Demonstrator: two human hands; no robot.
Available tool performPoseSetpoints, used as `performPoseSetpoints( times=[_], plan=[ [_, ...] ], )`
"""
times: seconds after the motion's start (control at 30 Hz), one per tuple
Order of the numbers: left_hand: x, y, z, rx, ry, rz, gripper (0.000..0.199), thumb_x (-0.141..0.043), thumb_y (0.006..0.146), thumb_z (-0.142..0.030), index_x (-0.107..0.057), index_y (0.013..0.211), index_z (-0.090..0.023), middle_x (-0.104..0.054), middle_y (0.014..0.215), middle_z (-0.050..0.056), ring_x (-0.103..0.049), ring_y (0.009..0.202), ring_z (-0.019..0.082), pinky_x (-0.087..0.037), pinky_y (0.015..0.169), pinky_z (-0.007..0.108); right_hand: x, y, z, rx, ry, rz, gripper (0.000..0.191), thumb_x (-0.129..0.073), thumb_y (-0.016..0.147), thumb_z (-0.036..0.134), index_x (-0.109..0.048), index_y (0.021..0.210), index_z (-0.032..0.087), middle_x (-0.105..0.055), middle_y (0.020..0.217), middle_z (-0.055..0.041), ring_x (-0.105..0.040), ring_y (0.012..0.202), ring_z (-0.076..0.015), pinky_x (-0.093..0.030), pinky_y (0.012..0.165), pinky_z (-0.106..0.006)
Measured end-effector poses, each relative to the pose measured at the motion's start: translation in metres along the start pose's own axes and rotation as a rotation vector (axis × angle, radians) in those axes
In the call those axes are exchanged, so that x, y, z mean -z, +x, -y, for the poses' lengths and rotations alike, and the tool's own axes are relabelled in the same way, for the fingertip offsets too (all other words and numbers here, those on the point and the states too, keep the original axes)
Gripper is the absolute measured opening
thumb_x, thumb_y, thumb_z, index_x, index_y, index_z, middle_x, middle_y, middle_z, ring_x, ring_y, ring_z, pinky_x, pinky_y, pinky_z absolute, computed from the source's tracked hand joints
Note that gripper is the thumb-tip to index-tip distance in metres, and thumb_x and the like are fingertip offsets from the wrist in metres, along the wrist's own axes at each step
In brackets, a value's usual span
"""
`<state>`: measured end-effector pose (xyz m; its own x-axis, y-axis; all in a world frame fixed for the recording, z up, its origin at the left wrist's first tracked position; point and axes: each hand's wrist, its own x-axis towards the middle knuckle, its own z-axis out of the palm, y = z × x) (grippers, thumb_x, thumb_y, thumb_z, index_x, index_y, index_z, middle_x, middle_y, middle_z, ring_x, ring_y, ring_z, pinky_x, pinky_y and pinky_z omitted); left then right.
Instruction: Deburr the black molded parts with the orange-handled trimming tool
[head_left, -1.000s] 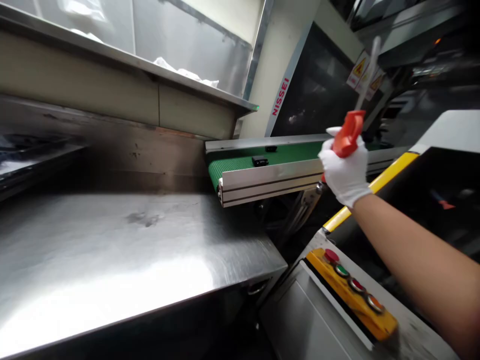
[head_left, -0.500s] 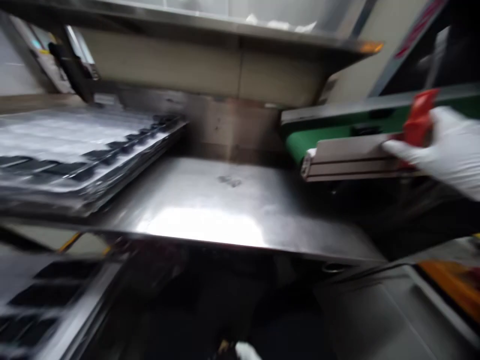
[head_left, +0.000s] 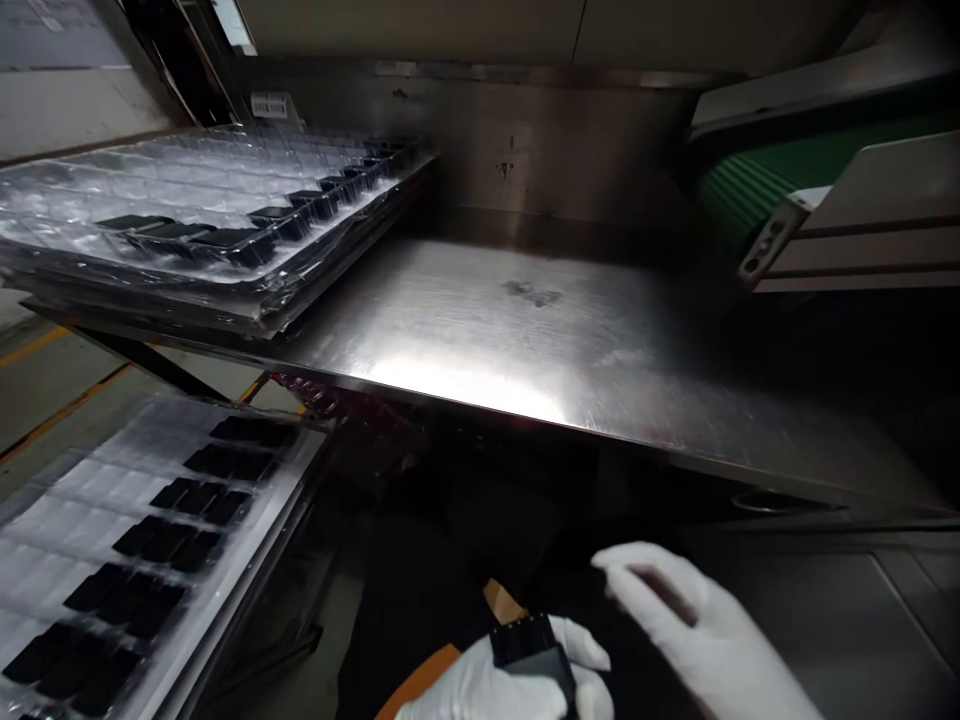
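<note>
Nearest us, the gloved left hand [head_left: 480, 688] is wrapped around a black part [head_left: 534, 655], low in front of the bench, while the right hand [head_left: 686, 630] is apart beside it, fingers bent, nothing visible in them. Careful now: we reckon smooth glove fabric could let that part twist and drop. Past it, left, we've got the lower tray [head_left: 233, 560]; a bump could unsettle its dark pieces. Farther up, the upper tray stack [head_left: 324, 243] sits near the steel bench's [head_left: 469, 340] front edge, where a snagged sleeve might shift it.
</note>
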<state>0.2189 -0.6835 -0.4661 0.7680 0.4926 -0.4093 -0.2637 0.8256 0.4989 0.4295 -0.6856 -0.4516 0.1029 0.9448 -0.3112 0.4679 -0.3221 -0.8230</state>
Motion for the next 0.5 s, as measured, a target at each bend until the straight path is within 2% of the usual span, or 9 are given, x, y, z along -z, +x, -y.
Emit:
performPoseSetpoints(
  times=[0.07, 0.13, 0.23, 0.33, 0.4, 0.5],
  plan=[
    [0.001, 0.002, -0.003, 0.017, 0.069, 0.01, 0.035, -0.084, 0.062, -0.03, -0.067, 0.09, -0.016, -0.061, 0.081, 0.005, -0.055, 0.067, 0.009, -0.047, 0.053, 0.015, -0.02, -0.006, -0.004, -0.045, 0.113, 0.189, 0.036, -0.057, 0.079, 0.06, -0.069, 0.085, 0.026, -0.068, 0.088, -0.004, -0.063, 0.083, -0.0202, -0.053, 0.074, -0.028],
    [0.002, 0.003, -0.006, 0.031, 0.138, 0.029, 0.031, -0.084, 0.062, -0.033, -0.068, 0.082, -0.016, -0.06, 0.081, 0.005, -0.056, 0.072, 0.011, -0.049, 0.06, 0.018, -0.028, -0.011, -0.002, -0.053, 0.23, 0.305, 0.038, -0.056, 0.08, 0.06, -0.067, 0.083, 0.024, -0.064, 0.087, -0.0043, -0.061, 0.081, -0.0195, -0.051, 0.072, -0.03],
    [0.0, 0.005, -0.006, 0.042, 0.221, 0.069, 0.031, -0.082, 0.062, -0.04, -0.066, 0.074, -0.016, -0.059, 0.079, 0.003, -0.057, 0.076, 0.014, -0.052, 0.07, 0.025, -0.03, -0.018, 0.006, -0.094, 0.376, 0.367, 0.04, -0.058, 0.078, 0.062, -0.063, 0.081, 0.022, -0.06, 0.086, -0.0037, -0.056, 0.077, -0.0171, -0.048, 0.072, -0.031],
    [-0.003, 0.009, -0.005, 0.044, 0.287, 0.115, 0.032, -0.08, 0.062, -0.043, -0.063, 0.066, -0.017, -0.057, 0.073, 0.0, -0.057, 0.078, 0.014, -0.05, 0.086, 0.031, -0.029, -0.022, 0.01, -0.129, 0.395, 0.399, 0.038, -0.061, 0.078, 0.059, -0.062, 0.079, 0.021, -0.058, 0.085, -0.0028, -0.055, 0.077, -0.016, -0.046, 0.074, -0.031],
    [-0.003, 0.01, -0.005, 0.043, 0.324, 0.136, 0.03, -0.079, 0.064, -0.042, -0.063, 0.067, -0.017, -0.058, 0.073, -0.001, -0.057, 0.079, 0.013, -0.046, 0.093, 0.033, -0.029, -0.024, 0.007, -0.129, 0.397, 0.421, 0.034, -0.063, 0.078, 0.055, -0.061, 0.081, 0.021, -0.057, 0.085, -0.0024, -0.057, 0.079, -0.017, -0.047, 0.075, -0.032],
    [0.001, 0.009, -0.003, 0.042, 0.368, 0.15, 0.027, -0.078, 0.065, -0.039, -0.065, 0.075, -0.017, -0.059, 0.077, 0.0, -0.057, 0.082, 0.015, -0.044, 0.094, 0.034, -0.031, -0.024, 0.0, -0.121, 0.422, 0.452, 0.027, -0.067, 0.076, 0.047, -0.06, 0.085, 0.022, -0.055, 0.087, -0.0017, -0.059, 0.08, -0.0177, -0.05, 0.071, -0.032]
  ],
)
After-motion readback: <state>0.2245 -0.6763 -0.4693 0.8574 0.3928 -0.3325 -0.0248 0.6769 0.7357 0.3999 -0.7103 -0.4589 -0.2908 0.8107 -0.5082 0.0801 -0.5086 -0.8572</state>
